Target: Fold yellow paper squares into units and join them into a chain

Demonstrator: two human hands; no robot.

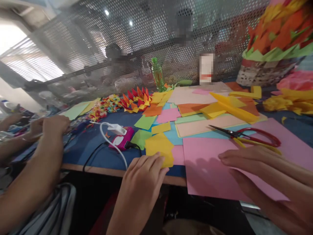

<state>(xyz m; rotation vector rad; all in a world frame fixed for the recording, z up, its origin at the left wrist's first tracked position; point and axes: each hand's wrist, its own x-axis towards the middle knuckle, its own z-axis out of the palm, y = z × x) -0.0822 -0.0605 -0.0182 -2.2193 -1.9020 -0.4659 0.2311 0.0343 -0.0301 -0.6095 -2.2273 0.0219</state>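
Risks first: the pink sheet (pixel 207 163) hangs well over the table edge (pixel 97 168) toward the person, w/ only its far part on the table, so if the palm lifts or drags it could slide off or crease along the edge. The scissors (pixel 246 134) lie just beyond the right hand (pixel 259 166), blades open and pointing left, partly on the same sheet; a fwd push of the fingers could bump them, or the sheet could tug them along. The yellow paper (pixel 158 147) sits at the table edge too, overlapping the pink sheet's left corner, so moving one prob shifts the other. A white cable (pixel 107 140) and a pink device (pixel 122 138) are near the left hand (pixel 144 179); a sideways sweep could snag the cable. A co-worker's arm (pixel 46 147) is further left, well apart, low risk. Pose: right hand comes in from the right, laid flat on the pink sheet, fingers straight, close together, pointing left, thumb lower and nearer the body; it pins the sheet, nothing pinched. Left hand reaches up from below the edge, back of hand up, fingers loosely side by side, tips resting on the yellow paper's near edge; flat contact, no clamp seen.
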